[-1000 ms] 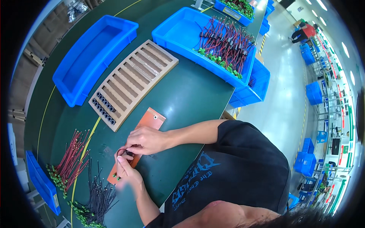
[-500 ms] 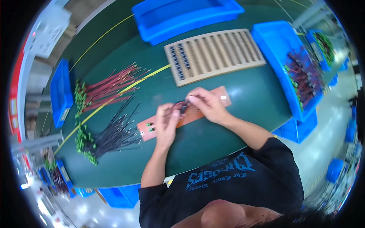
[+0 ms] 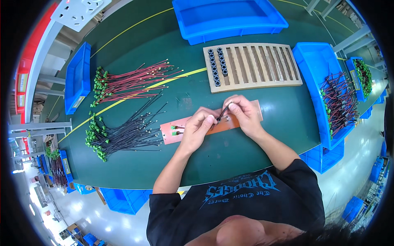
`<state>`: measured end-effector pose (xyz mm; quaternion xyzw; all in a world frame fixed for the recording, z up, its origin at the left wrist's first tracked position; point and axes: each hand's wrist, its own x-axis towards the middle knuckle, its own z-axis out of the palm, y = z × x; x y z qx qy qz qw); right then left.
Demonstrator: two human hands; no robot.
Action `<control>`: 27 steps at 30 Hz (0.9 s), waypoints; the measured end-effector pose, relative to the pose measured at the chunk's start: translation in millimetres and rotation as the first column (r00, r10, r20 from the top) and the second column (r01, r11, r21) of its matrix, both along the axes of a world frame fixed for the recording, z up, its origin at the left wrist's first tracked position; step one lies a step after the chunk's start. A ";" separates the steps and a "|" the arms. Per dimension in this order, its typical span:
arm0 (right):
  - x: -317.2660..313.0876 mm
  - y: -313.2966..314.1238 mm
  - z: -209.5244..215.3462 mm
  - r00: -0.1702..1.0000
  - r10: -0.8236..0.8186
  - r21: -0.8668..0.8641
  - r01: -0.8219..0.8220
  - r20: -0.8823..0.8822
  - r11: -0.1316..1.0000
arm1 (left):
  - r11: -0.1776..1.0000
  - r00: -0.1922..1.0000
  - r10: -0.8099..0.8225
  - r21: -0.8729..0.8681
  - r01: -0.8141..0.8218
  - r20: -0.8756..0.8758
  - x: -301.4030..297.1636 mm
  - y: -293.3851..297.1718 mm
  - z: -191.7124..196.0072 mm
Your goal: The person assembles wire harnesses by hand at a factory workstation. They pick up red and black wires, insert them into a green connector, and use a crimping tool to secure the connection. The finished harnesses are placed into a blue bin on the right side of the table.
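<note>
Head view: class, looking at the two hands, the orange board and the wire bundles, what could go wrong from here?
1. The dark strand pinched in the right hand, close to the left hand, looks thin and could slip loose.
2. Loose ends of the black wires reach near the left end of the orange board, so a shifting hand might snag them.
3. The red wires lie close to the black ones, so the bundles might mix.

So you've got a thin, dark wire [image 3: 224, 112] pinched and slanting up to the right, right above that long orange board [image 3: 227, 126]. Board's lying on your green counter [image 3: 246, 153], slightly angled, with two little green connectors [image 3: 174, 127] sitting near its left end.
</note>
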<state>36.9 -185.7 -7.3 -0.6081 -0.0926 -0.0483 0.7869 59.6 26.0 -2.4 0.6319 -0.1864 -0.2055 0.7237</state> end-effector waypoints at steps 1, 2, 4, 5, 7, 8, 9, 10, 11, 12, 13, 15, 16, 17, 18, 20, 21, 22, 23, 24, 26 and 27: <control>-0.9 1.3 0.2 1.000 0.023 0.013 -0.024 0.010 1.000 | 0.997 0.991 0.034 -0.062 -0.042 -0.131 -1.3 -3.9 -1.0; -2.8 2.4 -1.1 0.999 0.042 0.025 -0.043 0.019 0.999 | 0.995 0.983 0.089 -0.026 -0.095 -0.159 -1.5 -9.1 5.5; -3.2 1.6 -1.7 0.997 0.060 0.043 -0.061 0.040 0.997 | 0.999 0.995 0.046 0.011 -0.046 -0.094 2.7 -14.3 6.8; -4.0 0.4 -2.0 0.998 0.054 0.039 -0.055 0.031 0.998 | 0.999 0.998 0.020 0.030 -0.018 -0.065 4.8 -16.0 6.7; -4.4 -1.8 -2.8 0.999 0.043 0.032 -0.043 0.014 0.999 | 0.995 1.000 0.000 0.100 -0.003 0.027 7.8 -15.0 8.4; -5.0 -2.4 -3.8 0.999 0.041 0.021 -0.041 0.021 0.999 | 0.992 0.999 -0.010 0.129 0.005 0.041 6.5 -13.6 6.6; -5.1 -3.0 -4.8 0.999 0.039 0.010 -0.039 0.028 0.999 | 0.988 0.998 -0.020 0.157 0.011 0.054 5.8 -13.1 5.2; -5.4 -3.3 -5.8 0.999 0.038 0.000 -0.038 0.035 0.999 | 0.993 0.998 -0.014 0.118 0.007 0.062 5.8 -14.5 3.8; -5.9 -2.9 -6.6 0.999 0.020 -0.002 -0.020 0.034 1.000 | 0.997 0.998 -0.009 0.078 0.004 0.070 6.3 -17.0 2.6; -6.2 -1.6 -7.2 0.999 0.003 -0.004 -0.003 0.034 1.000 | 0.999 0.997 -0.004 0.037 0.001 0.077 6.5 -18.5 1.9; -6.5 -0.2 -7.9 0.999 -0.014 -0.005 0.014 0.034 1.000 | 0.999 0.999 -0.021 0.041 0.019 0.048 6.7 -17.5 2.2; -7.2 0.9 -10.4 0.998 -0.045 -0.042 0.046 0.040 0.998 | 0.998 0.998 -0.055 0.043 0.055 -0.009 7.6 -16.1 4.1; -7.9 0.9 -11.5 0.997 -0.059 -0.060 0.062 0.043 0.996 | 0.999 0.999 -0.039 0.034 0.039 0.000 6.9 -17.2 4.2; -8.4 0.5 -10.1 0.998 -0.063 -0.068 0.064 0.020 0.996 | 0.999 1.000 -0.021 0.025 0.020 0.011 5.8 -18.3 4.6; -9.2 -0.1 -7.4 0.998 -0.067 -0.076 0.066 -0.004 0.995 | 1.000 1.000 -0.001 0.016 0.001 0.021 4.6 -19.4 5.0; -10.3 1.4 -6.8 0.996 -0.077 -0.053 0.076 -0.032 0.996 | 0.999 0.999 0.045 0.011 -0.045 0.028 2.4 -21.9 6.0; -10.1 4.6 -8.1 0.996 -0.084 -0.021 0.083 -0.037 0.996 | 0.998 0.997 0.067 0.008 -0.068 0.032 1.4 -23.3 6.3; -10.3 6.1 -8.8 0.995 -0.091 0.010 0.091 -0.043 0.996 | 0.996 0.996 0.085 0.008 -0.085 0.020 0.6 -24.7 6.2; -10.3 5.5 -8.0 0.993 -0.086 -0.009 0.085 -0.083 0.996 | 0.995 0.995 0.102 0.008 -0.102 0.009 -0.1 -25.5 5.9; -9.9 3.7 -6.2 0.989 -0.081 -0.028 0.078 -0.122 0.997 | 0.993 0.993 0.118 0.009 -0.118 -0.002 -0.7 -26.0 5.7; -7.7 2.4 -2.5 0.982 -0.093 -0.026 0.090 -0.163 0.996 | 0.989 0.989 0.147 0.008 -0.147 0.009 -2.3 -26.2 2.3; -5.7 3.5 -0.5 0.980 -0.109 -0.005 0.110 -0.165 0.994 | 0.987 0.987 0.162 0.007 -0.162 0.015 -2.8 -26.7 1.1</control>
